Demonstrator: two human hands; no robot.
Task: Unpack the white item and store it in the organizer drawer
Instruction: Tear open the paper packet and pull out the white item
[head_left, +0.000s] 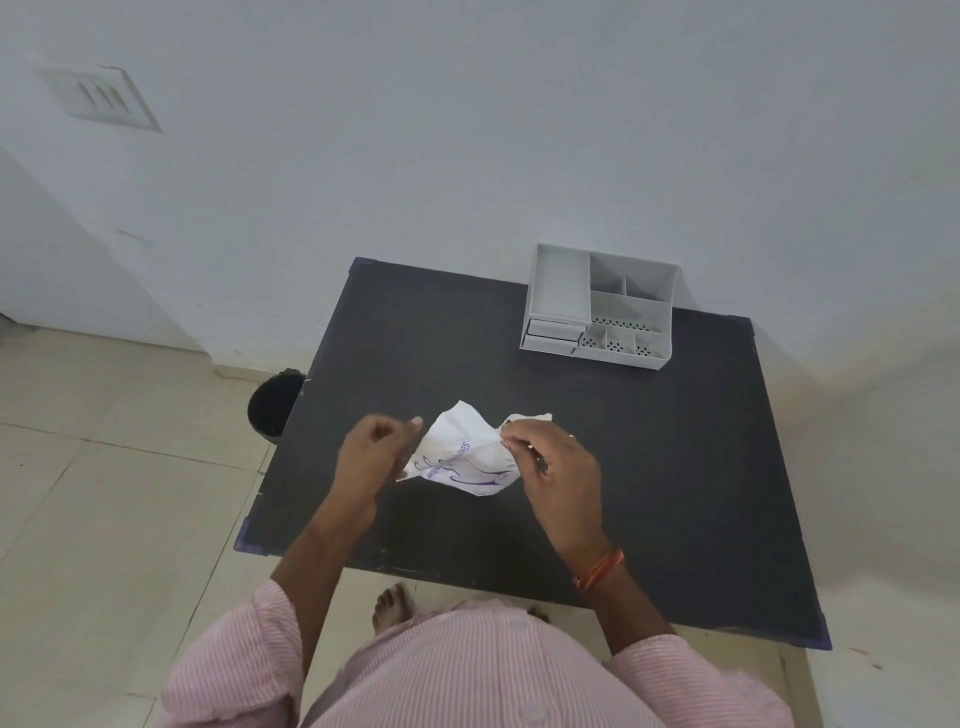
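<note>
A crumpled white paper packet with purple print is held just above the black table, between both hands. My left hand pinches its left edge with the fingers curled. My right hand grips the packet's upper right corner. What is inside the packet is hidden. The grey organizer stands at the table's far edge against the wall, with open compartments on top and two small drawers at its lower left, both closed.
A black bin stands on the tiled floor just left of the table. The white wall runs right behind the organizer. My bare foot shows under the table's near edge.
</note>
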